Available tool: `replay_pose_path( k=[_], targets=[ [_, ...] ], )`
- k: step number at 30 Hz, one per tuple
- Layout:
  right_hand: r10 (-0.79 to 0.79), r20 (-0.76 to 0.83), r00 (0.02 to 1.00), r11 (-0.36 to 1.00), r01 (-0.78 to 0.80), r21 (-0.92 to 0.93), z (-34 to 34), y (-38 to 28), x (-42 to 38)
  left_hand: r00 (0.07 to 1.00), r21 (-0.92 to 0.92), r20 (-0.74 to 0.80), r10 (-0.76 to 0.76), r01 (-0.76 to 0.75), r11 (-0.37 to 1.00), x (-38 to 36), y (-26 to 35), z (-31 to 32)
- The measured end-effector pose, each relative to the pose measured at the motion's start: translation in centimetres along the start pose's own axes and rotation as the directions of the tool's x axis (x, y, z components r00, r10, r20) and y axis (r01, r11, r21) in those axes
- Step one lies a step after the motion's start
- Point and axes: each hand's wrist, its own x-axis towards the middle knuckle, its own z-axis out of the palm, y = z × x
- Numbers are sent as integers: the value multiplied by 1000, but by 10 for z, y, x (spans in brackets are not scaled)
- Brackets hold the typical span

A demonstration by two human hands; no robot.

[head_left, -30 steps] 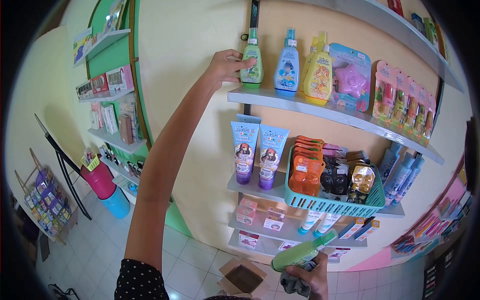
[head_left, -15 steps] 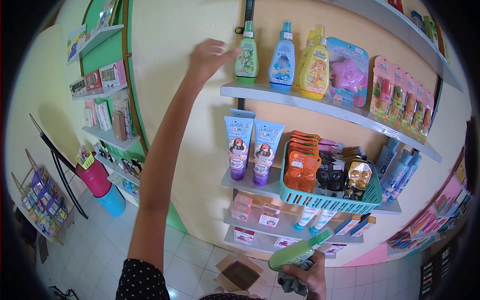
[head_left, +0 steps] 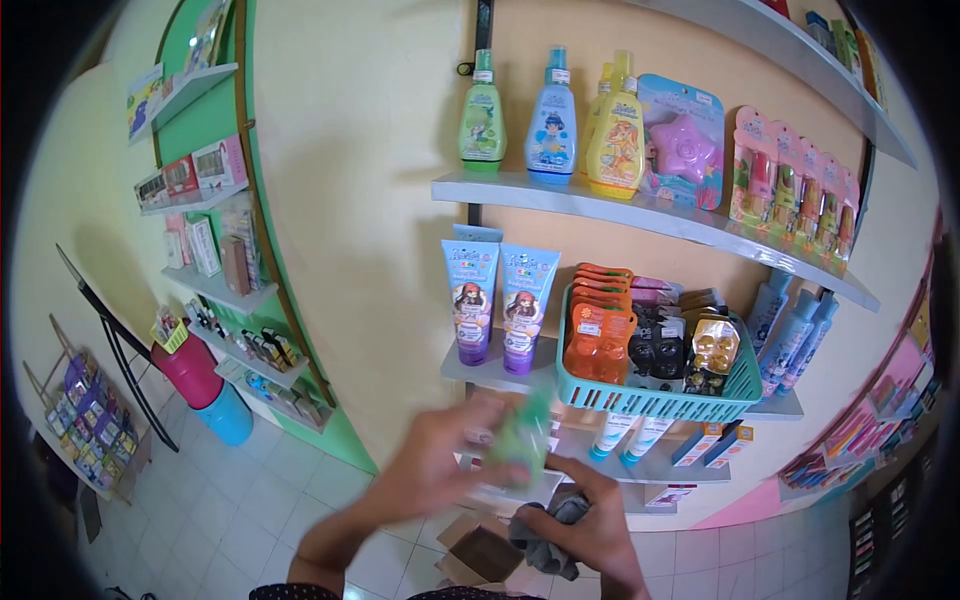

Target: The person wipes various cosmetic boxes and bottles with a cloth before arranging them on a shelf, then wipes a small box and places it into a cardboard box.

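Observation:
Low in front of the shelves, my left hand (head_left: 430,455) is closed around a green spray bottle (head_left: 526,440), both smeared by motion. The bottle stands roughly upright, its top leaning right. Close on its right, my right hand (head_left: 592,520) grips a crumpled grey cloth (head_left: 553,533), its index finger reaching toward the bottle. Above, on the upper shelf (head_left: 560,197), stand another green bottle (head_left: 483,122), a blue bottle (head_left: 551,125) and a yellow bottle (head_left: 615,140) with one more behind it. Purple-and-blue lotion tubes (head_left: 470,300) stand on the shelf below.
A teal basket (head_left: 660,398) of carded items sits right of the tubes. Beside the bottles are a card with a purple star (head_left: 685,150) and small carded tubes (head_left: 795,190). An opened cardboard box (head_left: 485,552) lies on the tiled floor. Pink and blue bins (head_left: 222,418) stand far left.
My left hand has come down from the upper shelf's green bottle to the one held low, now in its grasp. My right hand has let go of that bottle and keeps the cloth.

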Motion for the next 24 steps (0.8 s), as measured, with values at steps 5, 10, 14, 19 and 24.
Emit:
replay_pose_path(
  k=[5, 10, 14, 19, 24],
  targets=[
    [-126, -8, 992, 981, 126, 145, -2, -5, -4, 847, 323, -335, 412, -307, 895, 105, 46, -99],
    [-81, -54, 995, 985, 88, 151, -4, -1, -14, 953, 267, -231, 194, -129, 955, 182, 46, -148],
    [20, -103, 994, 986, -3, 169, -10, -2, -20, 971, 243, -217, 101, -46, 969, 196, 32, -149],
    [-34, -115, 993, 987, 52, 153, -11, 8, -21, 960, 247, -259, 109, -43, 968, 198, 37, -139],
    [-34, -105, 994, 984, 52, 169, -9, 9, -19, 935, 214, -331, 131, -61, 975, 202, 38, -136]
  ],
)
